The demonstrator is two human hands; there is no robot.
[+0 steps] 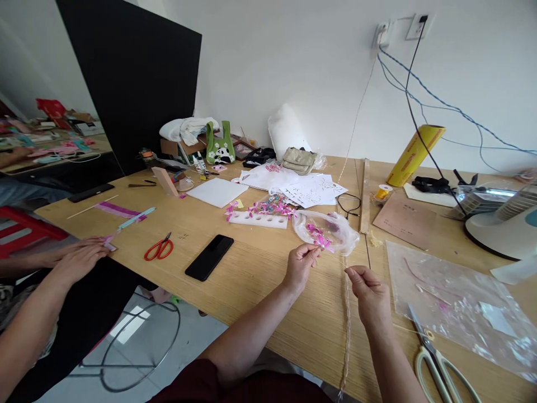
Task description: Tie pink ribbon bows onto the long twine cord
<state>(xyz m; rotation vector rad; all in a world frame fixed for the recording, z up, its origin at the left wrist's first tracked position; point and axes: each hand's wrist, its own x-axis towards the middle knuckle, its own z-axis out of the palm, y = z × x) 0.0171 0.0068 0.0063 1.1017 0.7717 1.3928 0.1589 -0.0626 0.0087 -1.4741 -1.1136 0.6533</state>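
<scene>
Left hand [299,267]: held the grip closed, thumb against fingertips, on a pink flower [323,242].
Right hand [371,288]: pinched a fine thread [335,259] between thumb and forefinger, other fingers curled in.
Pink flower: hung above the counter [251,280], at the near side of a clear plastic bag [351,240] with more pink pieces inside.
White foam block [274,221]: lay left of the bag, with round holes along the front and pink flowers heaped behind.
Papers [316,190]: spread behind the bag, toward the far edge.
Black phone [208,257]: rested left of the left hand, near the near edge.
Red-handled scissors [159,248]: lay left of the phone, also near that edge.
Large scissors [434,358]: lay right of the right hand, toward the near edge, blades slightly parted, partly on a clear plastic sheet [465,305].
Braided cord [347,319]: ran down between the forearms, past the near edge.
Yellow box [415,155]: leaned upright at a tilt near the far edge, right of a wooden strip [364,196].
Co-worker's hands [86,254]: worked at the near edge toward the left end, beside purple and blue strips [121,211].
</scene>
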